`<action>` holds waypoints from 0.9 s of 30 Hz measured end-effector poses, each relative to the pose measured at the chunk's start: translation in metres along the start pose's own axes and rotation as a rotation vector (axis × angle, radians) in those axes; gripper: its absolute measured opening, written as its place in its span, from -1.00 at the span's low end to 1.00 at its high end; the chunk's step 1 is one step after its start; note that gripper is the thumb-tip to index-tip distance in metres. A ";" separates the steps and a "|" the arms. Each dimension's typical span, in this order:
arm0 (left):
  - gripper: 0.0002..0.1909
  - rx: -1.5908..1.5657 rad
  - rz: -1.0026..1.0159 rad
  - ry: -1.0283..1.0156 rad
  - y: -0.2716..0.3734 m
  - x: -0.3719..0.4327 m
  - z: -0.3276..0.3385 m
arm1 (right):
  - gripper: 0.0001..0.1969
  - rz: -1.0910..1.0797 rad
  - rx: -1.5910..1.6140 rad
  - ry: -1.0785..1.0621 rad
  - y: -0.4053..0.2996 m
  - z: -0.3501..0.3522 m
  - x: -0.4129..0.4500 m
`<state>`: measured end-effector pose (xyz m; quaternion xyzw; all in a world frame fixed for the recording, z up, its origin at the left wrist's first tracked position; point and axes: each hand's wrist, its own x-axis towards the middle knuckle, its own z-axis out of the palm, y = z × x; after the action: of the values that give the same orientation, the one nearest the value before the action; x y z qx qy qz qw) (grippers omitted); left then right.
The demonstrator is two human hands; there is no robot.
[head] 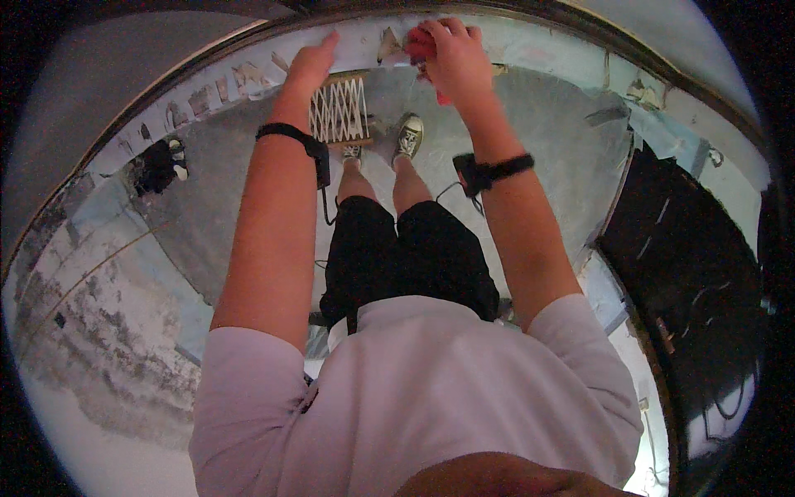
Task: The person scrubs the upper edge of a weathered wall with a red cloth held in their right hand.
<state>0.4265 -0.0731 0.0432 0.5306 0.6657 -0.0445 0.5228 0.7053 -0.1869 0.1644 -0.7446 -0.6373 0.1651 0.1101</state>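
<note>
My right hand (456, 59) is raised against the worn, pale lower wall (534, 50), its fingers curled around a red object (421, 45). Another bit of red (443, 97) shows below the palm; whether it belongs to the same object is unclear. To the left, my left hand (312, 64) is also up at the wall, one digit pointing upward. Its remaining fingers and palm face away from view, so any grip there is hidden. Between the hands, a brownish patch of bare or peeling surface (389, 45) marks the wall.
A low stool with a crisscross cord seat (338, 110) stands by my feet, partly over one sneaker (352, 151). At left, a black heap with pale shoes (163, 166) lies on the grey floor (534, 124). A large black panel (677, 248) occupies the right side.
</note>
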 end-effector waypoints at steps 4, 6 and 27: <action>-0.07 0.229 0.265 0.217 -0.018 0.019 0.009 | -0.49 0.108 -0.013 -0.092 0.004 0.009 0.008; -0.07 0.091 0.262 0.160 -0.018 0.020 0.010 | -0.48 0.169 0.036 -0.136 0.009 0.010 -0.008; -0.03 0.184 0.058 0.027 -0.009 0.020 0.002 | -0.44 0.114 -0.060 -0.134 0.023 0.010 -0.029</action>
<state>0.4230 -0.0650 0.0233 0.5961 0.6501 -0.0831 0.4638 0.7182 -0.2197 0.1494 -0.7700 -0.6043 0.2015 0.0354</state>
